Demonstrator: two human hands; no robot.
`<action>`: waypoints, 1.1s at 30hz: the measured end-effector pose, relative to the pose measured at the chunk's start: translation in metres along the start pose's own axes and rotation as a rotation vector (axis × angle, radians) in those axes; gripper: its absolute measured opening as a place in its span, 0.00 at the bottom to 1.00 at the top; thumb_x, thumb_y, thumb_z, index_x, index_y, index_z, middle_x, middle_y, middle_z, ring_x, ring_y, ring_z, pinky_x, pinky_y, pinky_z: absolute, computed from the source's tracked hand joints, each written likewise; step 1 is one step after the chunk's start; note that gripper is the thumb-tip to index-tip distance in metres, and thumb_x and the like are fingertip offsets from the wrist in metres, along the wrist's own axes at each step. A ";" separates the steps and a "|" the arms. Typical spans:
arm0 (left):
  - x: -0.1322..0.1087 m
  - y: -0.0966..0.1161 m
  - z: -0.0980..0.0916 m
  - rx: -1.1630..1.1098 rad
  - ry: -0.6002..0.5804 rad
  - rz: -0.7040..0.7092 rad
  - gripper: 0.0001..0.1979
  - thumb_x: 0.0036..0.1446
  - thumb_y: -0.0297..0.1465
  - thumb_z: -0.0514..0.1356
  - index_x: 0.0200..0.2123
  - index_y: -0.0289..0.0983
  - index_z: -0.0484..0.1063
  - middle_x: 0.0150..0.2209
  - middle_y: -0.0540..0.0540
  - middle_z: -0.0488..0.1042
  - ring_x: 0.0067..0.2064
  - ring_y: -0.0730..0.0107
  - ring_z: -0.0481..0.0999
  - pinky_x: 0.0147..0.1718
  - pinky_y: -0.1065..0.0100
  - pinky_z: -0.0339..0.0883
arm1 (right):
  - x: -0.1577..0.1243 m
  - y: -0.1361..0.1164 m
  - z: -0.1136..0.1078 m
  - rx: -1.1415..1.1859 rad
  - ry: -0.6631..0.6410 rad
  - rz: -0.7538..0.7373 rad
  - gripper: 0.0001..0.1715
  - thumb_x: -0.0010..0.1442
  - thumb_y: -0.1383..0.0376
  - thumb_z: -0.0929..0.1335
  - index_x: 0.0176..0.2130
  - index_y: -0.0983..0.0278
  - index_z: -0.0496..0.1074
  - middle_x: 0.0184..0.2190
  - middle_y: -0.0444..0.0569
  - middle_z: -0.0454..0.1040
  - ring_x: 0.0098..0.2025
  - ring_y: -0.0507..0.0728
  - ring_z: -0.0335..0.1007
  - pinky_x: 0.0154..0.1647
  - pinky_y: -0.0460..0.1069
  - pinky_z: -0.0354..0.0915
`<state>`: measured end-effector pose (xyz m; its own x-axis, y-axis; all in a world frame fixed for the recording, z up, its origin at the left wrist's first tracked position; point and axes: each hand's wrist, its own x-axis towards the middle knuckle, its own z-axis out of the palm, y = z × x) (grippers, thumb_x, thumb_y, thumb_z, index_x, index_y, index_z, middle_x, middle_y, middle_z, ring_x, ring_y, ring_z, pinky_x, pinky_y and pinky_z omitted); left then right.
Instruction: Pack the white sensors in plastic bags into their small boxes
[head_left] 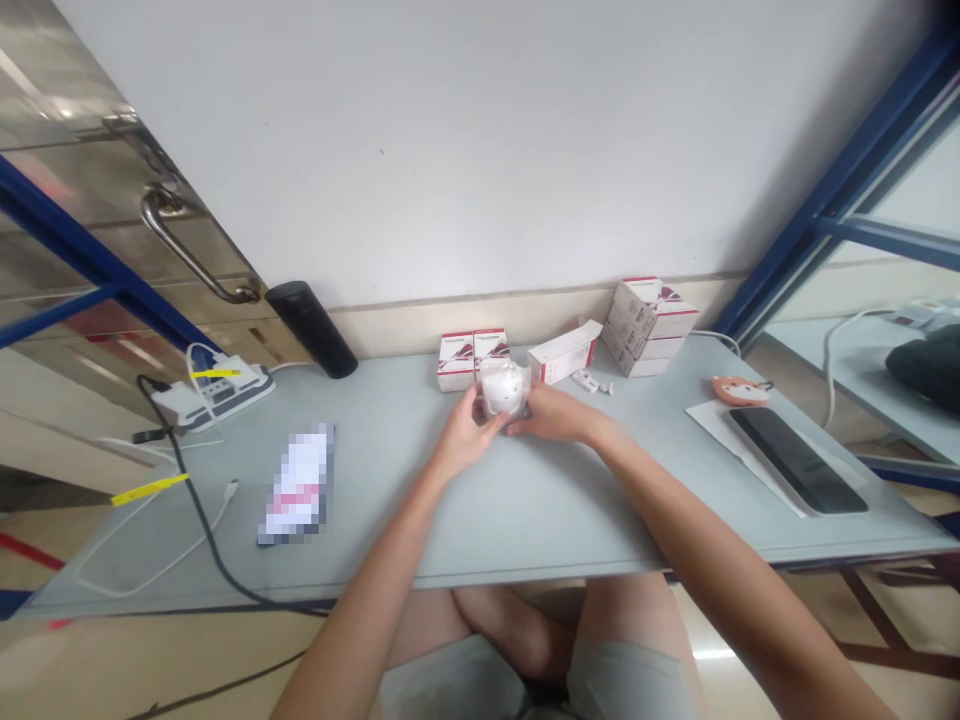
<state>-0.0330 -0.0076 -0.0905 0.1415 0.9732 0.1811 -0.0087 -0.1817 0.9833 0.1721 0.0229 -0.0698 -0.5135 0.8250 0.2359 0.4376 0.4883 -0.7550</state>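
Just behind the rounded white device (501, 388), wrapped in clear film and held between the curled left hand (463, 432) and right hand (553, 410), two red-and-white cardboard cartons (457, 360) stand near the table (540, 510)'s back edge. Rightward come a longer carton (564, 355), contents hidden, and stacked cartons (651, 328); a matte black cylinder (313, 332) stands toward the back-left corner.
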 end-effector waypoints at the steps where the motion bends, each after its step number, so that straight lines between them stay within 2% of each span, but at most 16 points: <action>1: -0.001 -0.001 0.001 0.006 -0.010 -0.004 0.29 0.49 0.31 0.76 0.55 0.41 0.76 0.47 0.42 0.82 0.49 0.54 0.80 0.51 0.63 0.70 | 0.000 0.001 -0.001 0.013 -0.007 -0.012 0.28 0.48 0.63 0.81 0.50 0.51 0.81 0.58 0.51 0.77 0.57 0.73 0.75 0.55 0.62 0.71; 4: -0.004 0.000 0.002 0.060 -0.044 -0.010 0.28 0.50 0.32 0.76 0.55 0.42 0.77 0.48 0.42 0.82 0.49 0.53 0.79 0.52 0.62 0.69 | -0.001 0.001 -0.003 -0.018 -0.026 0.023 0.21 0.52 0.63 0.79 0.48 0.52 0.81 0.50 0.51 0.81 0.51 0.72 0.77 0.51 0.61 0.70; 8: -0.005 0.000 0.004 0.076 -0.012 -0.012 0.25 0.50 0.34 0.76 0.52 0.41 0.79 0.50 0.42 0.82 0.52 0.52 0.78 0.54 0.62 0.68 | -0.002 -0.004 -0.007 -0.144 -0.104 0.149 0.04 0.58 0.63 0.75 0.37 0.57 0.78 0.38 0.52 0.81 0.39 0.67 0.77 0.41 0.57 0.67; 9: -0.003 0.000 0.004 0.044 0.013 -0.025 0.24 0.50 0.35 0.76 0.51 0.40 0.79 0.49 0.41 0.82 0.52 0.52 0.79 0.54 0.62 0.68 | -0.002 -0.006 -0.009 -0.161 -0.131 0.170 0.04 0.59 0.61 0.74 0.35 0.58 0.76 0.35 0.51 0.80 0.35 0.65 0.75 0.38 0.55 0.65; 11: 0.000 0.002 0.004 -0.075 0.073 -0.082 0.24 0.50 0.37 0.76 0.50 0.38 0.79 0.48 0.40 0.83 0.50 0.53 0.80 0.52 0.62 0.70 | -0.002 -0.012 -0.014 -0.159 -0.166 0.181 0.13 0.60 0.56 0.73 0.31 0.60 0.72 0.29 0.48 0.76 0.30 0.60 0.70 0.33 0.52 0.62; 13: 0.005 0.007 0.003 -0.269 0.124 -0.155 0.25 0.52 0.39 0.75 0.51 0.36 0.78 0.49 0.39 0.83 0.50 0.55 0.81 0.51 0.62 0.72 | -0.001 -0.018 -0.020 -0.115 -0.139 0.139 0.19 0.63 0.50 0.70 0.31 0.60 0.68 0.27 0.45 0.72 0.28 0.56 0.65 0.30 0.50 0.58; 16: 0.008 0.018 0.001 -0.579 0.135 -0.247 0.23 0.59 0.40 0.71 0.55 0.37 0.76 0.54 0.39 0.81 0.52 0.59 0.81 0.51 0.63 0.73 | 0.000 -0.029 -0.026 -0.036 0.025 0.055 0.22 0.67 0.47 0.66 0.32 0.61 0.66 0.27 0.43 0.69 0.29 0.53 0.61 0.31 0.49 0.57; 20: 0.006 0.030 0.000 -0.811 0.150 -0.354 0.18 0.65 0.38 0.66 0.54 0.37 0.77 0.54 0.39 0.80 0.52 0.62 0.81 0.52 0.63 0.74 | 0.002 -0.036 -0.022 0.061 0.256 0.019 0.22 0.68 0.48 0.65 0.34 0.62 0.71 0.29 0.45 0.72 0.31 0.54 0.63 0.36 0.51 0.61; 24: 0.005 0.030 0.000 -0.886 0.127 -0.351 0.18 0.65 0.37 0.66 0.55 0.39 0.77 0.55 0.41 0.80 0.56 0.61 0.79 0.57 0.61 0.72 | 0.006 -0.036 -0.007 0.264 0.377 0.083 0.21 0.68 0.47 0.65 0.42 0.61 0.71 0.34 0.47 0.75 0.35 0.56 0.70 0.39 0.52 0.67; 28: 0.007 0.024 -0.002 -0.880 0.157 -0.319 0.19 0.65 0.35 0.66 0.57 0.39 0.76 0.55 0.42 0.80 0.58 0.63 0.78 0.58 0.63 0.71 | 0.008 -0.035 0.007 0.563 0.272 0.138 0.29 0.65 0.43 0.68 0.54 0.58 0.65 0.40 0.47 0.75 0.36 0.56 0.74 0.33 0.51 0.70; 30: 0.008 0.023 -0.003 -0.867 0.164 -0.292 0.19 0.65 0.36 0.66 0.58 0.39 0.75 0.56 0.41 0.80 0.58 0.62 0.78 0.58 0.63 0.71 | 0.009 -0.034 0.011 0.623 0.262 0.141 0.29 0.61 0.43 0.72 0.51 0.59 0.67 0.37 0.46 0.75 0.33 0.55 0.73 0.31 0.51 0.70; 33: 0.006 0.026 -0.003 -0.842 0.125 -0.206 0.23 0.63 0.34 0.68 0.60 0.40 0.73 0.58 0.41 0.79 0.60 0.60 0.77 0.60 0.60 0.71 | 0.010 -0.034 0.009 0.731 0.365 0.175 0.25 0.55 0.47 0.77 0.40 0.61 0.70 0.33 0.45 0.75 0.30 0.53 0.70 0.32 0.51 0.69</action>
<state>-0.0351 -0.0056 -0.0637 0.1116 0.9925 -0.0495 -0.7298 0.1156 0.6738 0.1454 0.0115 -0.0476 -0.1557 0.9736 0.1669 -0.1652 0.1409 -0.9761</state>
